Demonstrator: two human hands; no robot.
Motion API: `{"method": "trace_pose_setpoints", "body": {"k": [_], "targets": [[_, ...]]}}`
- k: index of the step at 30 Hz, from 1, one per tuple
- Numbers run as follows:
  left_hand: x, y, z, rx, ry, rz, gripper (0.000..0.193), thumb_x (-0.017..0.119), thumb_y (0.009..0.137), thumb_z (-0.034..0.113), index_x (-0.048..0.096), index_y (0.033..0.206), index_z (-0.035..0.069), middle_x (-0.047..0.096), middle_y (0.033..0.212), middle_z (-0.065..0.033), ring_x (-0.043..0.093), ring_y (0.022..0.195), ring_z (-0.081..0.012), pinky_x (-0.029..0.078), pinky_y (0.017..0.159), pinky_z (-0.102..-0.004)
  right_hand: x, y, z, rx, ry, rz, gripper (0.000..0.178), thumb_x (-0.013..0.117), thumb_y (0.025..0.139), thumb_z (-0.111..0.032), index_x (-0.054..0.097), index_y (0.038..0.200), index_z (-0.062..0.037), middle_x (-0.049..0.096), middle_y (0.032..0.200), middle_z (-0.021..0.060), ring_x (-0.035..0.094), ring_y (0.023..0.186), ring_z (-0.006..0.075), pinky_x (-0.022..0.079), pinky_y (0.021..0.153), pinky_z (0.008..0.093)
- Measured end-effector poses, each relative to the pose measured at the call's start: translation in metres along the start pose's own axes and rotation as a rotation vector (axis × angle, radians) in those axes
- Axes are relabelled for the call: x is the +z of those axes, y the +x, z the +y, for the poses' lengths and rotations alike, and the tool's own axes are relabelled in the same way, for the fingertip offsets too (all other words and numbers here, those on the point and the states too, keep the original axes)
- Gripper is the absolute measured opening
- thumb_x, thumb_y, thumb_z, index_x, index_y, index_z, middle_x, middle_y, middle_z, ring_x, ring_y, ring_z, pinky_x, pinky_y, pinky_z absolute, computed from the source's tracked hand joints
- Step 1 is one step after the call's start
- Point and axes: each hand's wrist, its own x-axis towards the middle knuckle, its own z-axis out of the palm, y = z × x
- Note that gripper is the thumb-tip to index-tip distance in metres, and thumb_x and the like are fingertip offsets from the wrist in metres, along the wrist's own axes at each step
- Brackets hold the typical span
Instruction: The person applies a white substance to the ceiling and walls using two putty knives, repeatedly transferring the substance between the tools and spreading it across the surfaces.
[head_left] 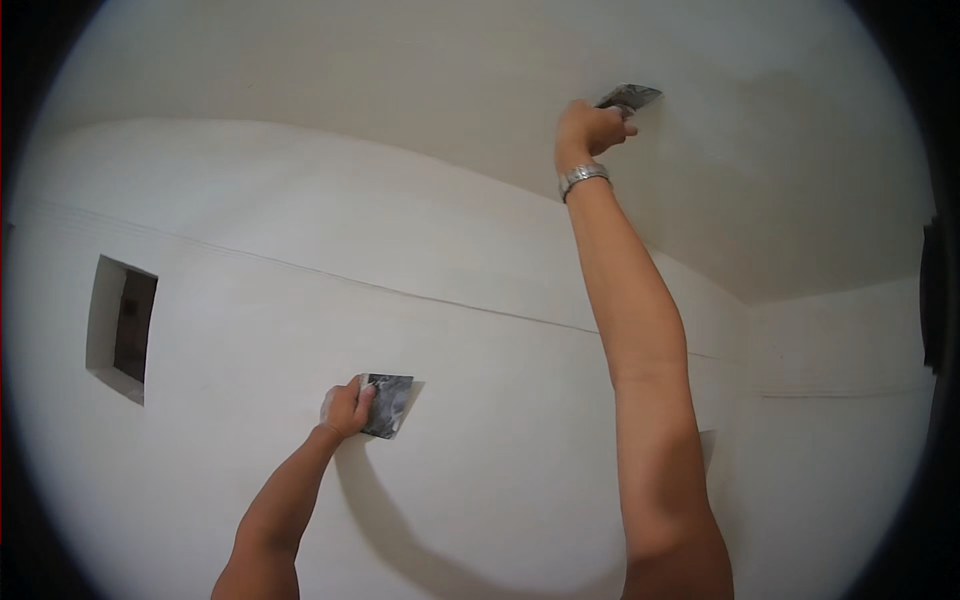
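High up, my right hand point(590, 128) grips a putty knife point(632, 96), its dark, smeared blade lying against the pale ceiling point(430, 70). A silver wristwatch or bracelet circles that wrist. Lower and to the left, my left hand point(346, 408) is closed on a second flat, square-bladed scraper point(390, 405), grey with whitish smears. This scraper is in front of the white wall point(500, 430); whether it touches the wall I cannot tell. The handles of both tools are mostly hidden by my fingers.
A small recessed opening point(122, 330) sits in the wall at the left. A thin cable or line point(430, 298) runs across the wall. The ceiling meets the walls at a corner point(748, 303) on the right. A dark object point(932, 300) shows at the right rim.
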Motion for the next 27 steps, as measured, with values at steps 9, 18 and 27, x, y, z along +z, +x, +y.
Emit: {"method": "trace_pose_setpoints", "body": {"k": [9,18,27], "targets": [[0.009,0.011,0.007,-0.054,-0.056,0.077,0.030,0.049,0.096,0.035,0.060,0.101,0.008,0.062,0.066,-0.0209,0.061,0.066,-0.0452,0.047,0.062,-0.0525,0.071,-0.091,-0.018,-0.331,0.082,-0.282,0.037,0.056,0.082,0.003,0.045,0.116,0.0132,0.041,0.122,0.0247,0.050,0.114,0.0378,0.057,0.080,0.0425],[0.013,0.015,0.000,-0.040,-0.073,0.079,0.033,0.049,0.095,0.032,0.062,0.100,0.002,0.062,0.068,-0.0212,0.062,0.067,-0.0438,0.047,0.062,-0.0481,-0.006,0.067,0.177,-0.079,0.047,-0.063,0.036,0.050,0.088,-0.006,0.048,0.117,0.0137,0.055,0.114,0.0272,0.059,0.106,0.0401,0.046,0.093,0.0472],[0.030,0.017,-0.012,-0.044,-0.062,0.074,0.033,0.050,0.095,0.034,0.062,0.099,0.004,0.061,0.063,-0.0190,0.061,0.062,-0.0424,0.047,0.058,-0.0473,0.027,0.130,0.214,-0.010,0.025,-0.026,0.049,0.049,0.084,0.000,0.046,0.132,0.0099,0.049,0.125,0.0264,0.057,0.111,0.0405,0.048,0.095,0.0453]]}}
